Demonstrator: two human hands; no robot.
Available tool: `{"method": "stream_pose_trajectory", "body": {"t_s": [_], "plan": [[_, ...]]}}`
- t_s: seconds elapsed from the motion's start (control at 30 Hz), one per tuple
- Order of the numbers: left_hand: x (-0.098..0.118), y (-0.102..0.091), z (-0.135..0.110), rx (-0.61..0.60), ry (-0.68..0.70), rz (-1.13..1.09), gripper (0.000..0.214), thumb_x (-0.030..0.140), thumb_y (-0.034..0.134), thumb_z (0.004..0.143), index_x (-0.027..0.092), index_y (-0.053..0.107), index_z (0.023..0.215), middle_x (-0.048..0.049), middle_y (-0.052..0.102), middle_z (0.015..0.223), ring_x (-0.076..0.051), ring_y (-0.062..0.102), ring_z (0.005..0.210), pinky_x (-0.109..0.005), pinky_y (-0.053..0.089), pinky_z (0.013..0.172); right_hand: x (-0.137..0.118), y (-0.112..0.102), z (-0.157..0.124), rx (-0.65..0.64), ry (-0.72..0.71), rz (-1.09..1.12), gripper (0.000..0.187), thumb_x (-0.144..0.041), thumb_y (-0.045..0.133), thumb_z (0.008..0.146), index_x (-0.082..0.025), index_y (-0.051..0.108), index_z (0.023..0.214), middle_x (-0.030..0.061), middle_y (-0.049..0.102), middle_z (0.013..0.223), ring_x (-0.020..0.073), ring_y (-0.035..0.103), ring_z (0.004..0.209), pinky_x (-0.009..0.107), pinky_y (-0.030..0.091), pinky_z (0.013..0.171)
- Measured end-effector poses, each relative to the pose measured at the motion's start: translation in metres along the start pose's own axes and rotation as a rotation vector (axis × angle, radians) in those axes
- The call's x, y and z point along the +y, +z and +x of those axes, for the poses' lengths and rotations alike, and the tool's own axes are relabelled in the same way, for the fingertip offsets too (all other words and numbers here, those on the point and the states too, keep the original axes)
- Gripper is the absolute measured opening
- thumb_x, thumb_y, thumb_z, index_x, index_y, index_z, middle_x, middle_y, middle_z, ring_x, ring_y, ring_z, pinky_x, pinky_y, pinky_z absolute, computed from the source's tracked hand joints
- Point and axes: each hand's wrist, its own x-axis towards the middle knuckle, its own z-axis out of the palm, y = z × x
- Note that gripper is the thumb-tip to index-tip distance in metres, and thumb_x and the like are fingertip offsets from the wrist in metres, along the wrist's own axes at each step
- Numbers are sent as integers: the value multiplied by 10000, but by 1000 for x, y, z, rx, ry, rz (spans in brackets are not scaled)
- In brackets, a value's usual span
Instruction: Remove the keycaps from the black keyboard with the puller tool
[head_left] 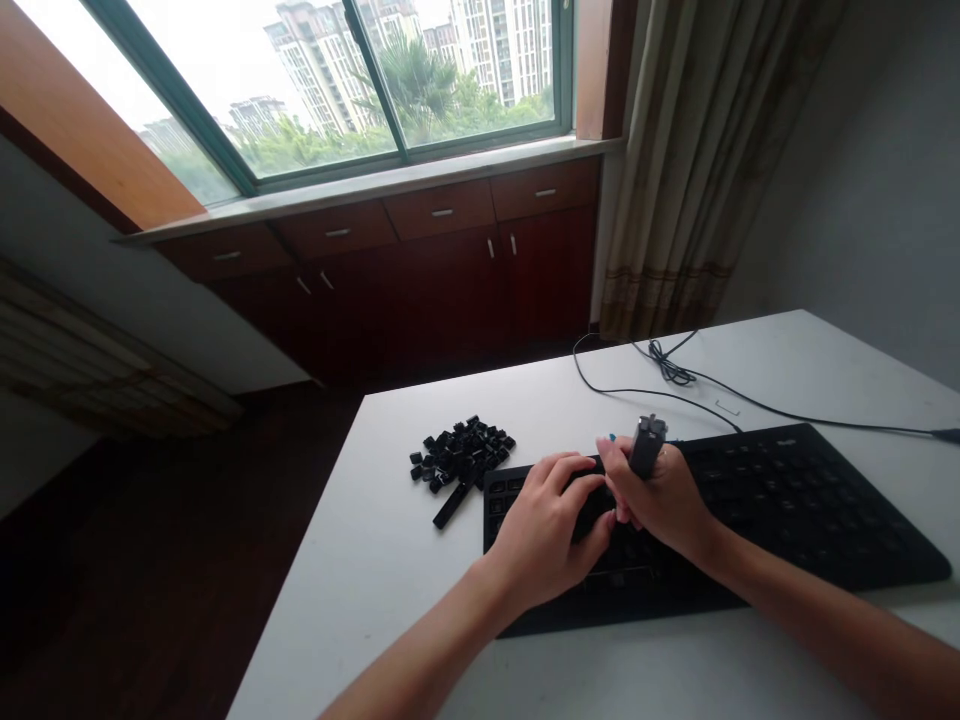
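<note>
The left hand arches over the keyboard, fingers bent; whether it pinches anything I cannot tell. Just beside it, the right hand is wrapped around an upright dark tool. The keyboard lies on the white table, partly hidden by both hands. Loose black keys lie heaped near its left end; a cable runs behind. Its pale corner lettering is too small to read.
</note>
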Motion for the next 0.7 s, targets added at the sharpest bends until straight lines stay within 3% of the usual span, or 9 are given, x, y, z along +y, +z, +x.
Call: {"method": "stream_pose_trajectory", "body": {"t_s": [0.17, 0.27, 0.37, 0.5, 0.6, 0.7], "plan": [[3, 0, 3, -24, 3, 13, 334, 299, 552, 962, 209, 586, 1282, -105, 562, 1365, -276, 493, 1321, -462, 428, 1164, 3, -1, 3, -70, 56, 152, 570, -520, 524, 979, -211, 463, 504, -36, 471, 372, 87, 411, 271, 208, 286, 291], [6, 7, 13, -63, 81, 25, 405, 228, 492, 954, 144, 495, 1350, -159, 550, 1366, -299, 499, 1314, -478, 435, 1157, 5, -3, 3, -106, -21, 134, 536, -483, 562, 968, -213, 464, 515, -44, 458, 380, 99, 436, 299, 218, 312, 317], [6, 18, 24, -68, 145, 41, 488, 177, 493, 896, 78, 440, 1371, -210, 572, 1301, -344, 518, 1272, -524, 441, 1141, 9, -4, 0, -85, -118, 97, 520, -446, 565, 972, -221, 464, 515, -37, 460, 375, 121, 460, 334, 249, 370, 376], [4, 24, 29, -55, 141, 16, 422, 157, 490, 863, 111, 511, 1282, -183, 606, 1226, -328, 566, 1196, -500, 482, 1102, 9, -2, -2, -76, -124, 103, 498, -447, 584, 960, -231, 465, 527, -37, 456, 381, 137, 456, 347, 270, 367, 393], [4, 24, 27, -51, 156, 71, 347, 179, 446, 910, 121, 543, 1238, -183, 604, 1261, -331, 553, 1233, -505, 465, 1118, 9, -1, -2, -50, -93, 136, 486, -474, 579, 958, -233, 466, 552, -36, 462, 397, 143, 460, 356, 273, 366, 391], [7, 25, 24, -51, 172, 138, 425, 202, 420, 941, 77, 479, 1343, -214, 560, 1362, -347, 502, 1318, -524, 408, 1170, 11, 0, -3, -23, -68, 154, 491, -519, 543, 967, -232, 484, 573, -37, 448, 382, 143, 441, 336, 275, 353, 371]]}}
